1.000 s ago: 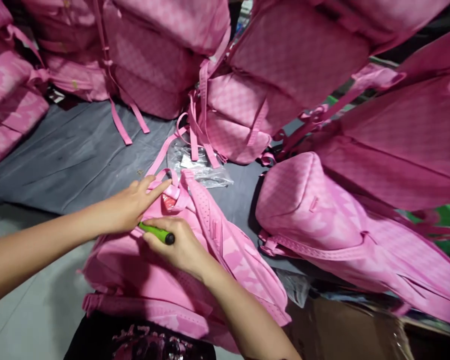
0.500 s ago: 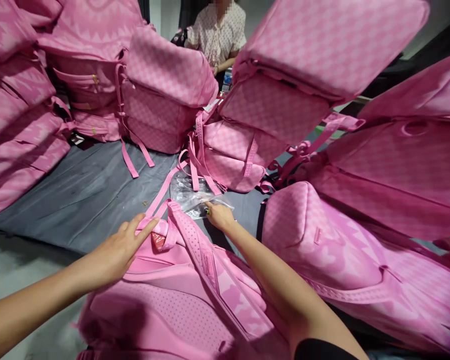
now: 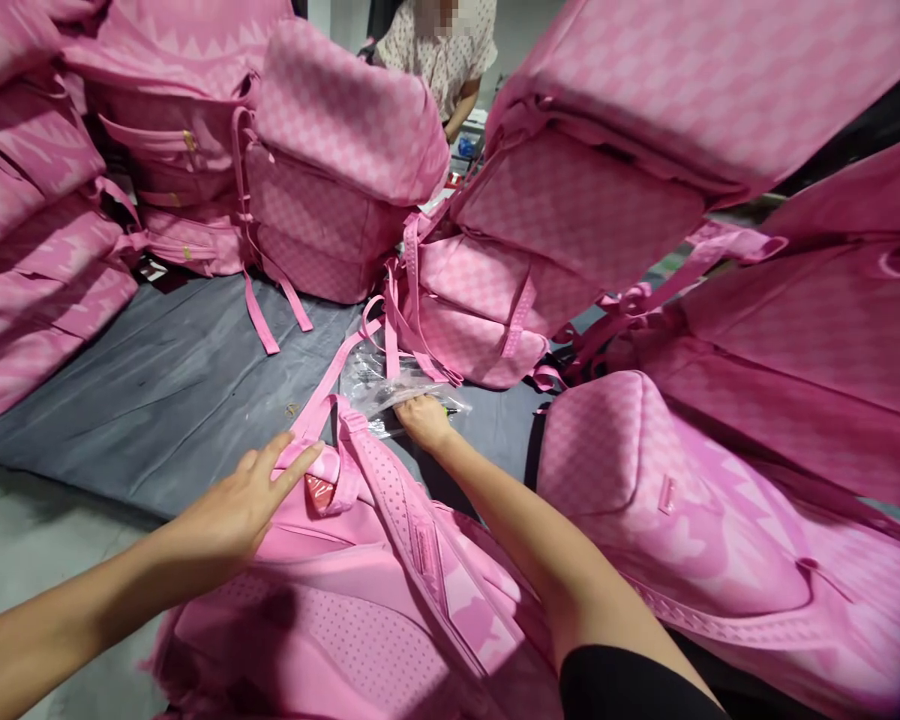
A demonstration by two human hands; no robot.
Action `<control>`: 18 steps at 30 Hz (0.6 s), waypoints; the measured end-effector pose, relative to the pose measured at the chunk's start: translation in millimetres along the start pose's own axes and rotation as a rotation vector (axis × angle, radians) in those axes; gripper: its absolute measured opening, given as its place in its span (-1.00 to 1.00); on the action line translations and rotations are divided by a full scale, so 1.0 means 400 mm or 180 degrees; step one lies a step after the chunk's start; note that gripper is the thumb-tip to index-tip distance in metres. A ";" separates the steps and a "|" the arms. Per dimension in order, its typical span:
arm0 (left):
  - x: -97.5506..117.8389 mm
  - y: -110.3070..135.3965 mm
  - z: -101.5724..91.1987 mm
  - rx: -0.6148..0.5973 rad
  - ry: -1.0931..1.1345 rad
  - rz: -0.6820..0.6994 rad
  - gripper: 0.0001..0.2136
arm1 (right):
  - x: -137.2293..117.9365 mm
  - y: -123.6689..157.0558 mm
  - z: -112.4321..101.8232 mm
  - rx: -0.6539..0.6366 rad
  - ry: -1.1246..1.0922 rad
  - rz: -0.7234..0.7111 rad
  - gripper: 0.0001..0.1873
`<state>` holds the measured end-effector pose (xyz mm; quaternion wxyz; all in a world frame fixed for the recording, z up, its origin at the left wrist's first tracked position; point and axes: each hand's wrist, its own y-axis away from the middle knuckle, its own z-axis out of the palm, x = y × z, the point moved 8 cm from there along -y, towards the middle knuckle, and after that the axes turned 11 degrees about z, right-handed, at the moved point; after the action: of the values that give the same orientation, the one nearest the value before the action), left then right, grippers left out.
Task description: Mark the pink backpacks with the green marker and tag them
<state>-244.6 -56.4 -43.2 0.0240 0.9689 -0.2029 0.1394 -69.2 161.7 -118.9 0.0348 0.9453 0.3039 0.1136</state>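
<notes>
A pink backpack [image 3: 345, 610] lies in front of me with its dotted back panel and shoulder straps facing up. My left hand [image 3: 244, 500] is at its top edge by the carry handle, thumb over the near side and fingertips partly hidden. A shiny red piece [image 3: 319, 492] shows beneath the handle loop. Beyond the backpack, my right hand [image 3: 422, 420] is closed on a crumpled clear plastic bag [image 3: 375, 385] lying on the table. A small black and yellow-green item [image 3: 451, 411] sticks out beside that hand; its kind is unclear.
Pink backpacks stand stacked at the left [image 3: 37, 260], at the back [image 3: 345, 130] and at the right [image 3: 570, 200]. Another backpack [image 3: 607, 450] lies close by my right arm. Loose straps hang onto the grey cloth-covered table [image 3: 195, 380]. A person [image 3: 450, 60] stands behind the stacks.
My right hand has turned and its pointing finger has curled in, onto the plastic bag. My left hand stays on the backpack. The view has shifted slightly.
</notes>
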 end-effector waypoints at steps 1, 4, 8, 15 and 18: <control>0.000 -0.001 0.002 -0.0060 0.0004 -0.0005 -0.17 | -0.002 0.006 -0.006 0.0042 -0.0110 0.0028 -0.68; -0.001 -0.009 -0.002 -0.0133 0.0075 -0.0011 -0.13 | 0.002 0.038 -0.034 0.0137 -0.0578 0.0178 -0.82; 0.006 -0.018 -0.012 -0.0142 0.0151 0.0072 -0.08 | 0.048 0.129 -0.124 0.0463 -0.1304 0.0633 -0.81; 0.037 -0.016 -0.040 -0.0446 0.0248 -0.0126 -0.11 | 0.078 0.378 -0.316 0.0720 -0.3912 0.1271 -0.61; 0.078 -0.020 -0.066 -0.0320 0.0314 -0.0029 -0.12 | 0.013 0.434 -0.350 0.0377 -0.5007 0.1106 -0.60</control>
<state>-221.0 -58.4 -9.1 0.0832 0.9594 -0.2037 0.1764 0.2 23.3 41.6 0.1703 0.7824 0.0447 -0.5973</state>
